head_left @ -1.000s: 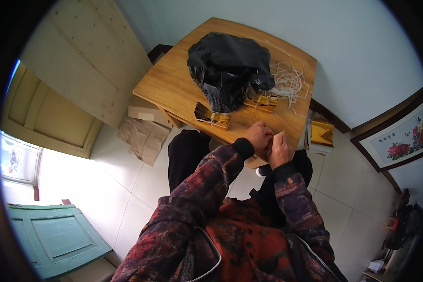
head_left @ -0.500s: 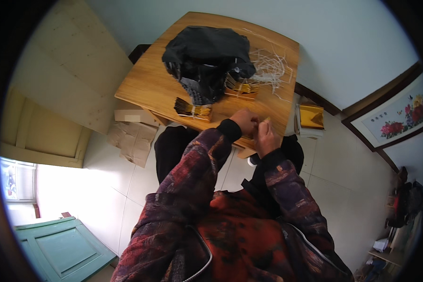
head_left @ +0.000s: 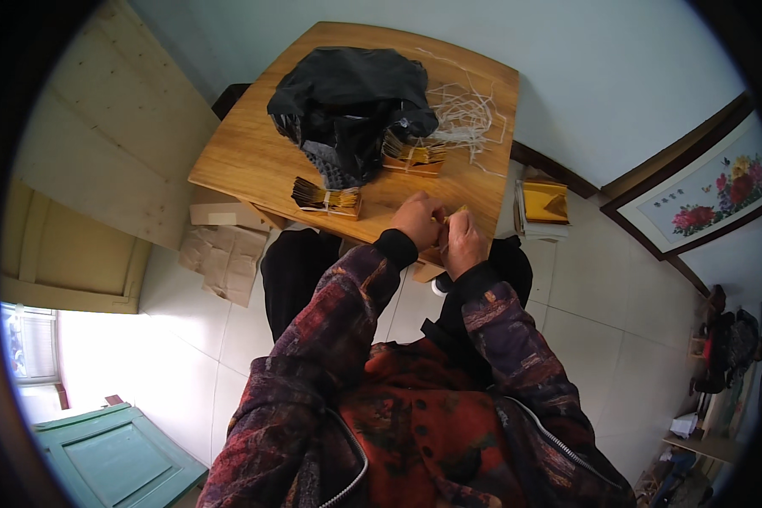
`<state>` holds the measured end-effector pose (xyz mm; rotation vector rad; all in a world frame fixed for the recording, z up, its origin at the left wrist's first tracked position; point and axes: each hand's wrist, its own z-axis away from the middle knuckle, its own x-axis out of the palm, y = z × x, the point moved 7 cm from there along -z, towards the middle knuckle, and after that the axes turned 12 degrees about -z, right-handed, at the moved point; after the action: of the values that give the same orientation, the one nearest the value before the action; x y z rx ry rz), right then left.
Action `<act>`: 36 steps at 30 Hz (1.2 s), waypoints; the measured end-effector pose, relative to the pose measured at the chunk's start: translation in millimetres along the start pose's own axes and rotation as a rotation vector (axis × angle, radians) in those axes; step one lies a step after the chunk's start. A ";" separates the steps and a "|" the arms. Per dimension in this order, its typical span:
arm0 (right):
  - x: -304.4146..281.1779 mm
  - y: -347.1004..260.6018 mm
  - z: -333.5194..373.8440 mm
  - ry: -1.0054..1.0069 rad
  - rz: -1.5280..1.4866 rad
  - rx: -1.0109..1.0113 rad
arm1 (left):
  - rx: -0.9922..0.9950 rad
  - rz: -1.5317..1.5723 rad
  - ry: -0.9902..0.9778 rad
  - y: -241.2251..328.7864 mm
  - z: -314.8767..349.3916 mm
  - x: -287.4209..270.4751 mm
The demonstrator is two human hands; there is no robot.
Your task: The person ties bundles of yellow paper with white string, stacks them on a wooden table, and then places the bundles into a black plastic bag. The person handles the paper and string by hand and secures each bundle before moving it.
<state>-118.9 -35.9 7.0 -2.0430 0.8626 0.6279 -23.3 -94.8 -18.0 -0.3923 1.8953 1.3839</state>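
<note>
My left hand [head_left: 419, 222] and my right hand [head_left: 466, 244] meet at the near edge of the wooden table [head_left: 254, 157], fingers bent and pinched together. A small yellowish tip [head_left: 461, 210] shows above the right hand's fingers; the rest of that thing is hidden, so its kind cannot be made out. To the left of my hands lies a bundle of thin dark and gold strips [head_left: 326, 201], bound with a pale tie. A similar bundle [head_left: 413, 158] sits farther back, beside a large black plastic bag [head_left: 356, 85]. Loose white strings [head_left: 466, 118] are heaped at the back right.
Yellow and white packets [head_left: 543, 203] are stacked on the floor right of the table. Brown cardboard [head_left: 224, 258] lies on the left. A framed flower picture [head_left: 703, 203] leans by the right wall. A green panel [head_left: 123, 457] stands at lower left.
The whole view has shifted, so table and hands appear farther left. My hands stay close together at the table edge, with the right hand's fingers slightly turned.
</note>
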 end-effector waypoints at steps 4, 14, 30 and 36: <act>-0.8 3.4 2.4 -0.032 -0.045 0.017 | 0.019 -0.033 0.095 2.2 3.6 -0.5; -2.8 3.4 -9.0 -0.135 0.011 0.210 | 0.076 -0.090 0.192 7.5 7.6 -3.0; 1.3 4.2 0.2 -0.008 0.000 0.147 | 0.084 0.072 0.098 -7.6 1.6 0.3; 3.1 5.8 3.3 0.027 0.008 0.084 | 0.032 0.116 0.041 -6.6 0.1 0.0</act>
<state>-121.7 -36.8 0.3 -1.9772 0.8987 0.5608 -19.1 -97.2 -22.5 -0.3009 1.9985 1.4280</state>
